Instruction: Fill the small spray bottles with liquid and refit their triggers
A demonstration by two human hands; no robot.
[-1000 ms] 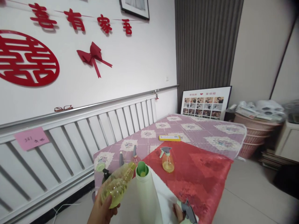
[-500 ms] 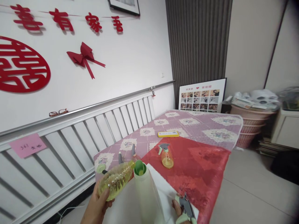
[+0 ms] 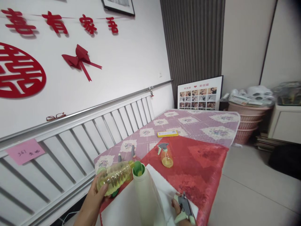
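Observation:
My left hand [image 3: 90,201] is wrapped round a clear plastic bottle [image 3: 115,177] of yellowish liquid. The bottle is tipped on its side with its neck at a green funnel [image 3: 138,169]. The funnel sits in the mouth of a tall pale green bottle [image 3: 147,199] that stands in front of me. At the bottom edge my right hand [image 3: 181,211] is closed on a grey and pale green spray head [image 3: 185,208]. A white cloth [image 3: 166,191] lies under the bottles.
A small spray bottle [image 3: 166,156] with yellow liquid stands on the red cloth [image 3: 199,169] over a patterned purple cover. A yellow flat case [image 3: 167,134] lies further back. A white railing [image 3: 70,138] runs along the left; pink baskets [image 3: 246,124] stand at the right.
The clear bottle has tipped flatter toward the funnel. The view has shifted right and down, and my right hand with the spray head shows more.

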